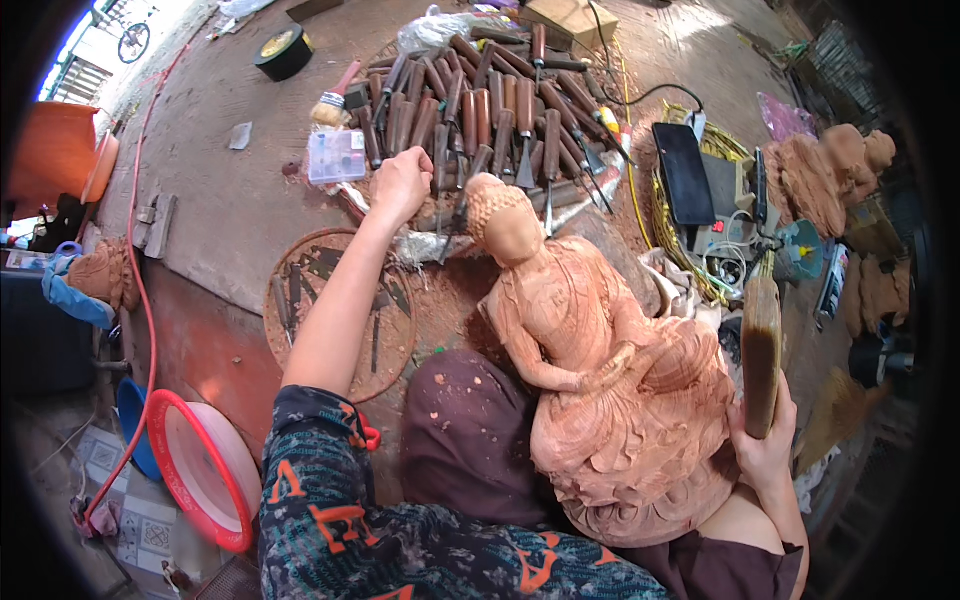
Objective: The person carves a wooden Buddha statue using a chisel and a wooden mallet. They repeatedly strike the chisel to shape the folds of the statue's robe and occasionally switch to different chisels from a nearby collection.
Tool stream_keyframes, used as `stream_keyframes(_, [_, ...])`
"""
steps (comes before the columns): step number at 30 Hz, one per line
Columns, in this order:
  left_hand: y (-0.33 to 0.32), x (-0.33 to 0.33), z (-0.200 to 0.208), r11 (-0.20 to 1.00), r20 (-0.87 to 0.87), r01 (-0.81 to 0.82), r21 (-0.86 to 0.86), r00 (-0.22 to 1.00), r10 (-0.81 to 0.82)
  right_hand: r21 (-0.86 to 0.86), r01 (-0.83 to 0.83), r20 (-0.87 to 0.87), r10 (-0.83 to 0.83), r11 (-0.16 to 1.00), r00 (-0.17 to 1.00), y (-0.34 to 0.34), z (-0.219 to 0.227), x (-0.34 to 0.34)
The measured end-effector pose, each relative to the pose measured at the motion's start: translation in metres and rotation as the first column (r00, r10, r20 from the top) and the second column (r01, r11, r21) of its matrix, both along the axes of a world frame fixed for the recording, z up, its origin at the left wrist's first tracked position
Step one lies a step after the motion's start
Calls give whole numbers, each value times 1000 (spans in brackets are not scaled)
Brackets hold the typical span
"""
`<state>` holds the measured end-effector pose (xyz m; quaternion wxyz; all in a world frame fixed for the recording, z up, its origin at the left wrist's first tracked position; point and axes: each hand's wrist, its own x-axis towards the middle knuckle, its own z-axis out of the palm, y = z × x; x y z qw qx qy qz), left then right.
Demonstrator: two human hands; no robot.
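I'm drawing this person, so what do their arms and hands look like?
The left hand and right hand have five-fingered human shapes, with no gloves visible. The left sleeve is dark, patterned with small teal and grey bits and big orange markings; it leaves the forearm bare. I can't make out a right sleeve.

Grey floor (210,190): black roll (287,62), red hose (152,345), scrap (240,136).

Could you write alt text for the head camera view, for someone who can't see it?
A carved reddish-wood seated Buddha statue tilts in a person's lap, the right hand gripping a wooden mallet. The left hand, curled, is at the near edge of a pile of wooden-handled chisels. A round tray of dark metal tools lies below the left forearm.
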<state>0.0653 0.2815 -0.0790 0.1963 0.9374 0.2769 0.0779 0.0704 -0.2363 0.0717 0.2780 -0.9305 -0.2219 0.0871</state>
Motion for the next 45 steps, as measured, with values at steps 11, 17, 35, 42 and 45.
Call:
stream_keyframes(11, [-31, -65, 25, 4, 327, 356, -934, 854, 404, 113, -35, -88, 45, 993, 995, 24, 15, 3])
stream_keyframes(17, [-132, -66, 105, 175, 595, 570, -803, 781, 187, 67, -33, -71, 38, 997, 997, 12, 6, 4])
stream_keyframes(35, [-248, -60, 84, 741, 915, 668, 66, 256, -313, -80, -348, 223, 357, 934, 907, 17, 37, 14])
stream_keyframes(42, [-238, -60, 82, 726, 903, 686, 53, 278, -328, -133, -575, 434, 569, 808, 699, 48, 50, 20])
stream_keyframes(45, [-239, -57, 80, 742, 911, 668, 44, 278, -304, -155, -604, 428, 605, 781, 672, 52, 54, 18])
